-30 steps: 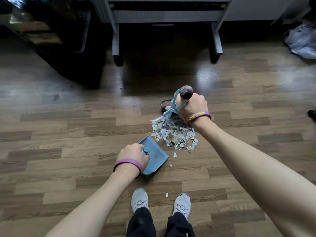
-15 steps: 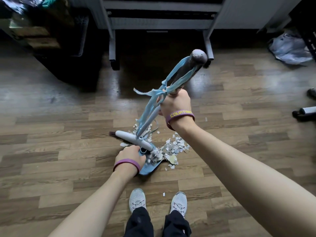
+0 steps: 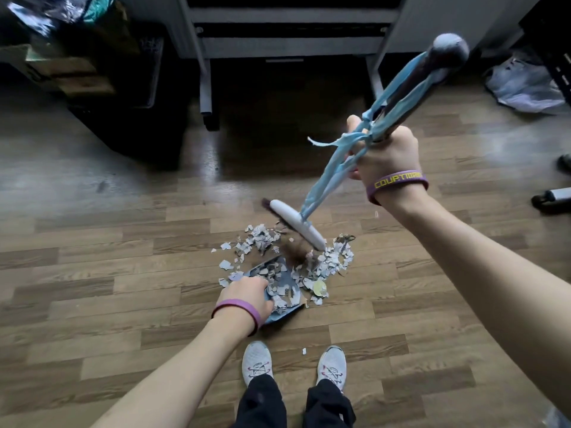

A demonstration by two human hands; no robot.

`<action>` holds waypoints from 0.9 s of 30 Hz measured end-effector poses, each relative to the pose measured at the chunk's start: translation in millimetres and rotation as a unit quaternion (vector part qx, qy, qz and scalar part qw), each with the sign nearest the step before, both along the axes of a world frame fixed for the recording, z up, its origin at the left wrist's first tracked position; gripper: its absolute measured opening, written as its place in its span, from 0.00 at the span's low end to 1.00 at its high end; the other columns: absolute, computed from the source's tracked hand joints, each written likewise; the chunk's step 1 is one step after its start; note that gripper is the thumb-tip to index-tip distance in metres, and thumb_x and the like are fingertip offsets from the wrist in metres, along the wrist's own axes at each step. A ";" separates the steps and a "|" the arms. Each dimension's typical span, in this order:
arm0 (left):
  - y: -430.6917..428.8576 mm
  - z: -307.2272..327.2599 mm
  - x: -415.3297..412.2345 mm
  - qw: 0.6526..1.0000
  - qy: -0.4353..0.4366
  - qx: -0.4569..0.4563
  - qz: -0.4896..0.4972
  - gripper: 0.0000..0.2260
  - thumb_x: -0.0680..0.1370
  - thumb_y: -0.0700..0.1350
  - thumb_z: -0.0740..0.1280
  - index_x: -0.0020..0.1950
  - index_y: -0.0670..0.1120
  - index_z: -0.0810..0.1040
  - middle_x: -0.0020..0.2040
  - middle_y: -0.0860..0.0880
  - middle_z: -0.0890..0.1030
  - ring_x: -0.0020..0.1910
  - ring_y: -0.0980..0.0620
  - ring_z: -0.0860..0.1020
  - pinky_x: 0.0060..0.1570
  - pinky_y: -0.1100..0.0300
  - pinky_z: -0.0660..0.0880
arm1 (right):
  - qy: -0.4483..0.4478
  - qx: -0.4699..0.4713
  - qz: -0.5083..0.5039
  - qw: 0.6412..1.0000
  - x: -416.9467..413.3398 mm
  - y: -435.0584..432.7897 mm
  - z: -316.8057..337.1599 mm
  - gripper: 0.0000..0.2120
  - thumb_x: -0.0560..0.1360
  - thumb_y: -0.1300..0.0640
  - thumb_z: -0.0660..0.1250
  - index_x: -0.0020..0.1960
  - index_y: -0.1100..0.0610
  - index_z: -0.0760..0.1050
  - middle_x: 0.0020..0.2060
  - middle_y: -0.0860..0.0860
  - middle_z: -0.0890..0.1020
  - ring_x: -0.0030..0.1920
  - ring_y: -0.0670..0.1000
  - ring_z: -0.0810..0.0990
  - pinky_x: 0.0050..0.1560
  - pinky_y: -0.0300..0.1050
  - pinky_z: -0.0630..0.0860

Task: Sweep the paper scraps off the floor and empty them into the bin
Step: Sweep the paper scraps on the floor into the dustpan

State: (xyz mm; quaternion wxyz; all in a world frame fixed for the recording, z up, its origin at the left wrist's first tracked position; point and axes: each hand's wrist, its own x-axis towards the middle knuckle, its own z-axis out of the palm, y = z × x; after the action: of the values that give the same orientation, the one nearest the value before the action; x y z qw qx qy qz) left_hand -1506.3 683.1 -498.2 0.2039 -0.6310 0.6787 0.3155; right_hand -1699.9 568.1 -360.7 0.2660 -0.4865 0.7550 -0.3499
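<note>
While my left hand (image 3: 247,296) grips the flat blue plastic dustpan (image 3: 285,288) on the wood-plank floor (image 3: 92,273), my right hand (image 3: 386,156) clasps the ribbon-wrapped broom (image 3: 296,223); torn white paper scraps (image 3: 333,261) ring the dustpan's lip, so short, low strokes should work best.

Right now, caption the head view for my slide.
Right hand sweeps broom through paper scraps into dustpan held by left hand.

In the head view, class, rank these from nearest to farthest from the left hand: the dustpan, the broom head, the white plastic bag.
1. Dustpan: held by the left hand.
2. Broom head: just beyond, above the scrap pile.
3. White plastic bag: far right, on the floor by the desk.
</note>
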 end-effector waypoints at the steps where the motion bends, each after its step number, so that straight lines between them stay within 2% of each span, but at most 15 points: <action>1: 0.4 -1.6 -1.1 1.000 0.000 0.002 -0.004 0.12 0.75 0.49 0.63 0.57 0.52 0.78 0.57 0.47 0.81 0.56 0.43 0.79 0.52 0.55 0.75 | 0.012 -0.006 -0.002 1.000 -4.4 0.9 -0.9 0.14 0.63 0.34 0.62 0.30 0.44 0.77 0.38 0.55 0.85 0.45 0.62 0.83 0.47 0.62 0.80; 3: 2.8 -5.6 -4.4 1.000 0.001 0.008 -0.009 0.12 0.75 0.49 0.62 0.57 0.52 0.78 0.57 0.47 0.81 0.56 0.44 0.79 0.53 0.55 0.75 | 0.028 0.006 -0.011 1.000 -12.7 0.3 -11.3 0.19 0.67 0.31 0.61 0.35 0.44 0.80 0.40 0.55 0.85 0.45 0.61 0.83 0.48 0.58 0.80; 5: 6.5 -10.2 -8.4 1.000 0.005 0.016 -0.010 0.10 0.75 0.50 0.62 0.55 0.52 0.78 0.56 0.47 0.81 0.56 0.43 0.79 0.53 0.54 0.75 | 0.070 0.024 -0.001 0.997 -21.0 1.2 -26.8 0.20 0.72 0.35 0.63 0.45 0.51 0.82 0.45 0.57 0.84 0.49 0.62 0.81 0.47 0.50 0.76; 6: 8.3 -12.2 -10.1 1.000 0.007 0.020 -0.010 0.10 0.76 0.50 0.62 0.54 0.52 0.78 0.56 0.47 0.82 0.55 0.43 0.79 0.52 0.54 0.76 | 0.107 0.043 0.003 0.993 -22.1 2.8 -33.5 0.21 0.74 0.38 0.62 0.49 0.54 0.81 0.48 0.59 0.84 0.52 0.64 0.79 0.45 0.46 0.71; 7: 9.3 -13.7 -11.5 1.000 0.008 0.022 -0.011 0.10 0.76 0.50 0.62 0.54 0.51 0.77 0.56 0.48 0.82 0.55 0.43 0.79 0.52 0.54 0.76 | 0.151 0.069 0.018 0.986 -24.6 4.7 -42.7 0.20 0.75 0.40 0.62 0.52 0.55 0.79 0.50 0.61 0.83 0.53 0.66 0.78 0.44 0.46 0.67; 9: 9.9 -16.2 -11.7 1.000 0.008 0.020 -0.014 0.09 0.76 0.50 0.61 0.54 0.51 0.77 0.56 0.48 0.82 0.55 0.43 0.79 0.52 0.54 0.76 | 0.192 0.135 0.064 0.970 -29.4 9.3 -65.1 0.18 0.75 0.43 0.61 0.54 0.56 0.77 0.51 0.64 0.82 0.53 0.68 0.77 0.43 0.49 0.66; 11: 9.6 -17.2 -9.8 1.000 0.005 0.018 -0.013 0.10 0.76 0.51 0.62 0.55 0.52 0.77 0.56 0.48 0.82 0.56 0.44 0.79 0.52 0.54 0.76 | 0.210 0.189 0.129 0.951 -31.9 16.6 -85.3 0.16 0.74 0.43 0.60 0.51 0.55 0.76 0.47 0.63 0.81 0.51 0.68 0.78 0.43 0.49 0.68; 13: 9.1 -18.7 -6.1 1.000 0.003 0.017 -0.006 0.11 0.76 0.52 0.62 0.55 0.52 0.78 0.56 0.48 0.82 0.55 0.44 0.79 0.51 0.55 0.76 | 0.206 0.236 0.175 0.933 -32.3 19.2 -97.9 0.15 0.72 0.40 0.57 0.42 0.52 0.72 0.41 0.58 0.76 0.48 0.65 0.78 0.41 0.46 0.67; 16: 10.5 -20.9 -0.5 1.000 0.001 0.018 -0.004 0.10 0.76 0.53 0.61 0.52 0.52 0.78 0.54 0.48 0.82 0.54 0.43 0.79 0.50 0.55 0.76 | 0.177 0.321 0.183 0.912 -25.0 16.9 -100.1 0.15 0.73 0.42 0.55 0.37 0.53 0.65 0.42 0.58 0.74 0.45 0.61 0.73 0.45 0.48 0.68; 18: 12.4 -21.7 2.0 1.000 -0.001 0.019 -0.004 0.09 0.76 0.52 0.61 0.52 0.52 0.78 0.54 0.48 0.82 0.54 0.43 0.79 0.50 0.54 0.76 | 0.155 0.324 0.169 0.918 -19.1 15.3 -102.2 0.17 0.70 0.41 0.48 0.36 0.54 0.64 0.46 0.63 0.78 0.45 0.63 0.73 0.45 0.49 0.66; 20: 14.3 -22.9 3.3 1.000 -0.001 0.017 -0.004 0.09 0.76 0.50 0.61 0.52 0.52 0.78 0.54 0.47 0.82 0.54 0.43 0.79 0.50 0.54 0.76 | 0.152 0.300 0.156 0.929 -9.1 17.8 -105.1 0.18 0.66 0.43 0.44 0.37 0.54 0.67 0.50 0.65 0.80 0.46 0.65 0.74 0.44 0.49 0.65; 23: 15.3 -24.6 4.3 1.000 0.002 0.014 0.000 0.09 0.76 0.51 0.61 0.52 0.52 0.78 0.53 0.47 0.82 0.54 0.42 0.79 0.50 0.54 0.75 | 0.164 0.269 0.128 0.940 6.3 26.2 -114.6 0.17 0.70 0.48 0.48 0.40 0.56 0.73 0.52 0.64 0.81 0.51 0.66 0.76 0.45 0.51 0.68; 25: 15.2 -25.3 4.7 1.000 0.007 0.013 0.001 0.09 0.76 0.52 0.61 0.51 0.52 0.78 0.54 0.47 0.82 0.54 0.42 0.79 0.50 0.55 0.75 | 0.155 0.253 0.100 0.950 16.6 32.2 -117.3 0.15 0.75 0.54 0.53 0.48 0.60 0.76 0.54 0.64 0.80 0.54 0.67 0.76 0.48 0.51 0.70; 27: 15.1 -25.4 6.6 1.000 0.013 0.007 0.001 0.09 0.76 0.52 0.61 0.52 0.52 0.78 0.54 0.47 0.82 0.55 0.42 0.79 0.50 0.54 0.75 | 0.121 0.237 0.069 0.961 29.7 36.6 -112.1 0.17 0.76 0.53 0.53 0.52 0.62 0.75 0.54 0.65 0.80 0.55 0.67 0.75 0.49 0.51 0.70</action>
State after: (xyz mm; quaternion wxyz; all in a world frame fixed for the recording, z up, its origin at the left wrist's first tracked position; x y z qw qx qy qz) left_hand -1499.6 698.2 -523.6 0.1992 -0.6262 0.6783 0.3287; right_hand -1670.3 604.8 -472.9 0.3036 -0.4989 0.8078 -0.0802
